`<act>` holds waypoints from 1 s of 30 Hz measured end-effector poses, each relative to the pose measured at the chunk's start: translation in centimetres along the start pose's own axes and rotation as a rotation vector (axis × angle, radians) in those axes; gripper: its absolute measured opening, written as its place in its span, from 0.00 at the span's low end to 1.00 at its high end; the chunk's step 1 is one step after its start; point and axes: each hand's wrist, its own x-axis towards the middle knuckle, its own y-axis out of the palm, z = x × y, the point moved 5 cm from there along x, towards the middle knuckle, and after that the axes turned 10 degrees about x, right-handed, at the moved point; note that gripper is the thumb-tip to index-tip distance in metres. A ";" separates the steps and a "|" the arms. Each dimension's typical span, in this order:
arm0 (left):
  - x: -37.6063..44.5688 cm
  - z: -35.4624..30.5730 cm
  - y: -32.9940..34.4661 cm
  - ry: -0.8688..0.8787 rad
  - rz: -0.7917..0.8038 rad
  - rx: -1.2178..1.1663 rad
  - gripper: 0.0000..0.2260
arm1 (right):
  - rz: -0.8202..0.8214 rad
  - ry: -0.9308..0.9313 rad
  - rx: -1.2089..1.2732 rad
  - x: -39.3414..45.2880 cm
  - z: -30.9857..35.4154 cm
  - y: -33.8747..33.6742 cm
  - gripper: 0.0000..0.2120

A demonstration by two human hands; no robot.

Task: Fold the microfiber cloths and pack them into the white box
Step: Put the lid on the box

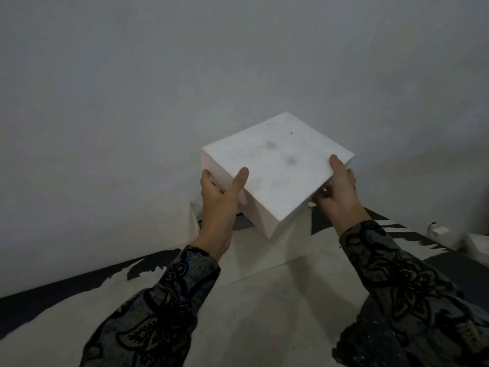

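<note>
White box (277,165), centre frame: lidded, held aloft, left hand (219,200) and right hand (338,192) clamped on opposite edges. Cloths unseen; packing progress indeterminable.

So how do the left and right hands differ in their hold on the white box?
The left hand grips the white box at its near-left side, thumb on the top face. The right hand holds the right edge, sitting slightly farther from the camera. Both wear patterned sleeves and hold the box aloft.

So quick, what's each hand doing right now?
Left hand: holding the white box by its left side.
Right hand: holding the box's right edge.
</note>
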 end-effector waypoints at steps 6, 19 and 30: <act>2.2 0.4 -4.6 -0.062 -0.119 -0.040 0.41 | 0.174 0.182 -0.119 0.3 -2.3 2.2 0.28; 7.4 2.9 -7.8 -0.104 -0.009 -0.074 0.20 | 0.303 -0.069 -1.113 2.8 -2.0 0.6 0.37; 9.8 6.4 -7.6 -0.214 -0.049 0.074 0.12 | 0.548 -0.154 -1.236 4.4 -2.8 -1.5 0.20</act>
